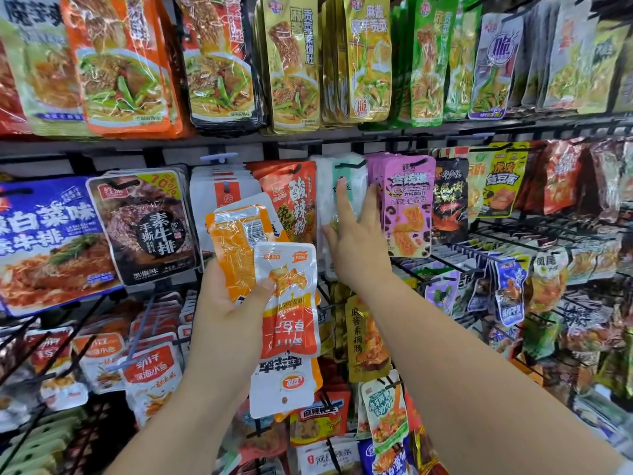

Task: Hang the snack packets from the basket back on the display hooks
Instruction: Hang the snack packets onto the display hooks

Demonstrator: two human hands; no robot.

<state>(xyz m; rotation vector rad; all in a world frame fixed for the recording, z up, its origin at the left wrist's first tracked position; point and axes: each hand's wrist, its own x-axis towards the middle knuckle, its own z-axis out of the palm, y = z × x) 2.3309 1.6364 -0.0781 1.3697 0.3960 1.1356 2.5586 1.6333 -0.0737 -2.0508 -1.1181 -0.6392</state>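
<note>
My left hand (229, 303) is shut on a small bunch of snack packets: an orange one (233, 245) at the back, an orange-and-white one (291, 299) upside down in front, and a white one (281, 389) hanging below. My right hand (356, 241) is spread open, fingers up, pressed against the pale white-and-mint packets (346, 186) that hang on a black display hook (349, 163) in the middle row. The basket is out of sight.
The wall is packed with hanging packets: a purple pack (407, 207) right of my right hand, a red-orange pack (291, 200) left of it, a dark steak pack (150, 228) and a blue one (48, 241) further left. Bare black hooks (486, 252) jut out lower right.
</note>
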